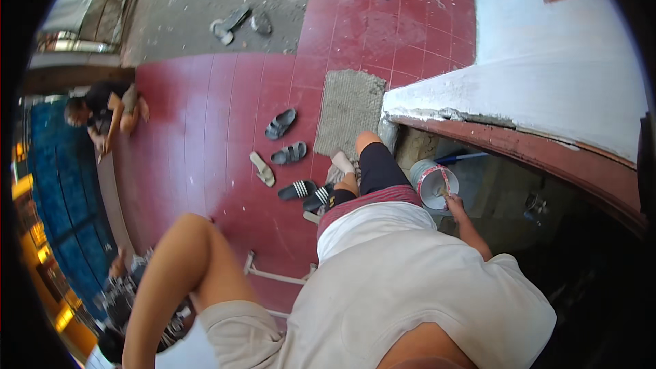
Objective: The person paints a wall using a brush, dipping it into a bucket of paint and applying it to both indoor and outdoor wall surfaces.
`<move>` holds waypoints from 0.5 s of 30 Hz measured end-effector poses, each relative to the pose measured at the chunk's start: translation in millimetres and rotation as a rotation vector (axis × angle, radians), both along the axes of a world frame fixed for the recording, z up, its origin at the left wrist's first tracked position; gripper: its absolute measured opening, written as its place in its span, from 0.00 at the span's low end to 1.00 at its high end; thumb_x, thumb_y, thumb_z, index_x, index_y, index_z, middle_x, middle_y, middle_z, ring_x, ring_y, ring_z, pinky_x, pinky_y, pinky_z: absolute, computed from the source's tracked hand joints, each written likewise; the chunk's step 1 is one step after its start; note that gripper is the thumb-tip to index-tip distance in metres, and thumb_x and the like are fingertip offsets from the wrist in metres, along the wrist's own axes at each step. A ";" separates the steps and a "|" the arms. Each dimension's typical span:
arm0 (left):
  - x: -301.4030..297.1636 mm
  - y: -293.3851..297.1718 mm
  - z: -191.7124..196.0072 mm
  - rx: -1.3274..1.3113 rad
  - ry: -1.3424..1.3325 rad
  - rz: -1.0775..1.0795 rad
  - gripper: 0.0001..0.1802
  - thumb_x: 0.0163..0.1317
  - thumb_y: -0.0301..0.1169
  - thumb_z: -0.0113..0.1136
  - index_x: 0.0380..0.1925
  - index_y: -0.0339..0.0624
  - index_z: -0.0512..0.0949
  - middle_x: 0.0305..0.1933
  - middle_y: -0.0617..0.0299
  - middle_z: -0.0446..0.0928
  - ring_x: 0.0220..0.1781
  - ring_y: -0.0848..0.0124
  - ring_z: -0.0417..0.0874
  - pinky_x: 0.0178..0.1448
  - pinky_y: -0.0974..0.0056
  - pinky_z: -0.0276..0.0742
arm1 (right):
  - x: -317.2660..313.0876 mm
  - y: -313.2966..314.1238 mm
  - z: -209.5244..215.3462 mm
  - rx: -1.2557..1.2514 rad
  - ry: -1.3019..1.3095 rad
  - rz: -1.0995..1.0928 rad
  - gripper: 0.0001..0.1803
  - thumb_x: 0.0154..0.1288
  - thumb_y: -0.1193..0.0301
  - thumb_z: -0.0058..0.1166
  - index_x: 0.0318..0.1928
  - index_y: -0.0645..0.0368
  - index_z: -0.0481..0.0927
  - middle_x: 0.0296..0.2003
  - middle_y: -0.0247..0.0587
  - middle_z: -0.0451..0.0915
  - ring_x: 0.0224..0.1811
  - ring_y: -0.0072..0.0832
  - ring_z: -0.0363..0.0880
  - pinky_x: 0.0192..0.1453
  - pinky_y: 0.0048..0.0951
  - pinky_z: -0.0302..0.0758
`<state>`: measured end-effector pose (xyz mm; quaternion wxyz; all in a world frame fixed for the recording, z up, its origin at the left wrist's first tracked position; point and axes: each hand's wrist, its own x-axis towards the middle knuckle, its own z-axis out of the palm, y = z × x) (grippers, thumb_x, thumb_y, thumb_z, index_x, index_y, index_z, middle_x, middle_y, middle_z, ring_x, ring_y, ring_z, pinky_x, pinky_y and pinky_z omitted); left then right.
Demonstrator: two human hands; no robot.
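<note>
While the right hand [454, 203] is resting curled at the near edge of the white bucket [420, 173], I cannot tell whether it is pinching anything; the left hand is lying outside the view. The bucket is sitting close by on the right, probably for easy reach. Farther left, dark sandals [288, 154] are lying beside the woven mat [352, 109], presumably shed to spare the red floor [205, 123].
</note>
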<state>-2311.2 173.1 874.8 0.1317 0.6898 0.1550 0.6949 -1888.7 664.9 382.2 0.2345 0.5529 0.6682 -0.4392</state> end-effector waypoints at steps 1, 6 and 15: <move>-25.8 -4.2 -6.8 0.018 0.004 -0.059 0.17 0.65 0.37 0.42 0.18 0.48 0.70 0.22 0.64 0.73 0.22 0.73 0.76 0.43 0.58 0.76 | -1.0 -11.6 -4.7 -0.012 0.020 -0.067 0.13 0.59 0.61 0.54 0.33 0.60 0.76 0.21 0.31 0.71 0.21 0.19 0.69 0.25 0.25 0.68; -126.4 49.8 -17.4 0.073 0.000 -0.510 0.18 0.66 0.37 0.41 0.17 0.49 0.70 0.21 0.65 0.73 0.21 0.74 0.75 0.43 0.58 0.76 | -36.4 -93.4 -14.7 -0.240 -0.077 -0.218 0.18 0.57 0.61 0.55 0.39 0.62 0.76 0.23 0.33 0.73 0.22 0.23 0.72 0.27 0.30 0.70; -231.1 -32.0 -246.1 -0.838 -1.497 0.601 0.20 0.67 0.48 0.43 0.23 0.47 0.67 0.18 0.68 0.62 0.28 0.73 0.68 0.46 0.59 0.69 | -155.1 -155.7 -107.8 -0.232 -0.118 -0.168 0.21 0.59 0.59 0.51 0.44 0.64 0.78 0.38 0.46 0.79 0.40 0.32 0.78 0.43 0.33 0.73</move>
